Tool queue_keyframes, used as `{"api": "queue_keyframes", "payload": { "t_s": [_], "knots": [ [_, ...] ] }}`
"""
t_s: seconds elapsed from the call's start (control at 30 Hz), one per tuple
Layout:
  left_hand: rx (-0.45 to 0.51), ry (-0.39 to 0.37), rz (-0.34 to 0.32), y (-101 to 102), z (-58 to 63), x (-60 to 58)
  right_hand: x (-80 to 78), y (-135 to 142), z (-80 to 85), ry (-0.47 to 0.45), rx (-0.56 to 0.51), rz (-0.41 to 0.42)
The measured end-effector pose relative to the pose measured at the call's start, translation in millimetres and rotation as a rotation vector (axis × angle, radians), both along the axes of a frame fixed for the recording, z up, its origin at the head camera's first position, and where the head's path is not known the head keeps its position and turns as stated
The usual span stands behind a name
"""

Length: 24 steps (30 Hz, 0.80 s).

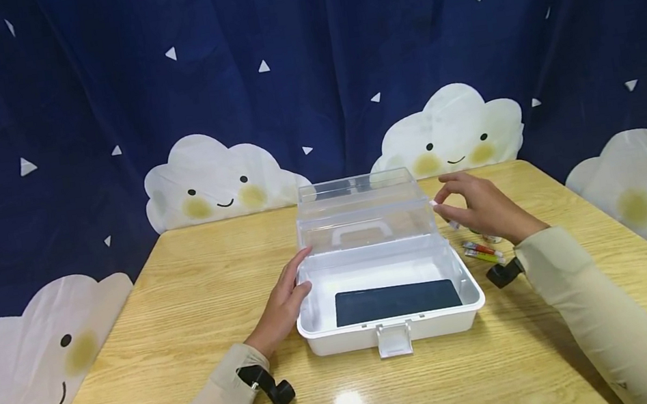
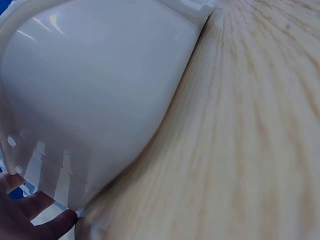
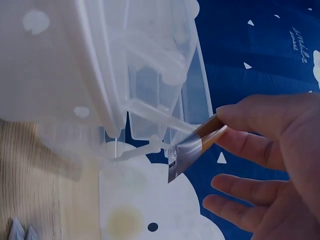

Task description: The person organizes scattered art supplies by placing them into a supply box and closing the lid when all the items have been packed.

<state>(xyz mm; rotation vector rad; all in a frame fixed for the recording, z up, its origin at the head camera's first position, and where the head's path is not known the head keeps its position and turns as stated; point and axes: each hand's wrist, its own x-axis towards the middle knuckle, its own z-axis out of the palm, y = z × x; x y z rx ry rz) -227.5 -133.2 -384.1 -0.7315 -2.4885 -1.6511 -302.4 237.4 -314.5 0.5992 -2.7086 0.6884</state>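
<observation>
A white plastic storage box point(image 1: 343, 341) stands on the table with its clear lid point(image 1: 364, 224) raised at the back. My left hand point(image 1: 279, 305) holds the box's back left corner, thumb over the side rim; in the left wrist view its fingers point(image 2: 36, 204) bend about the corner. Beside the lid's right edge, my right hand point(image 1: 486, 207) pinches a small paint tube point(image 3: 189, 152) between thumb and index finger. The tube is orange-brown with a flat silver end that points downward. Its other fingers spread loosely. A dark flat rectangle point(image 1: 398, 301) lies inside the box.
To the box's right, red and yellow-green paint tubes point(image 1: 483, 253) lie on the wooden table point(image 1: 215, 272), with small items partly hidden by my right hand. The box's front latch point(image 1: 395, 340) hangs down. A blue curtain point(image 1: 252, 46) with clouds hangs behind.
</observation>
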Motion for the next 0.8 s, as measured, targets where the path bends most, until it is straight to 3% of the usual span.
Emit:
{"api": "queue_keyframes", "payload": {
  "t_s": [0.8],
  "knots": [
    [-0.003,0.001,0.004,1,0.9,1.1,8.6,-14,2.7,-0.028,-0.135,0.163]
  ]
}}
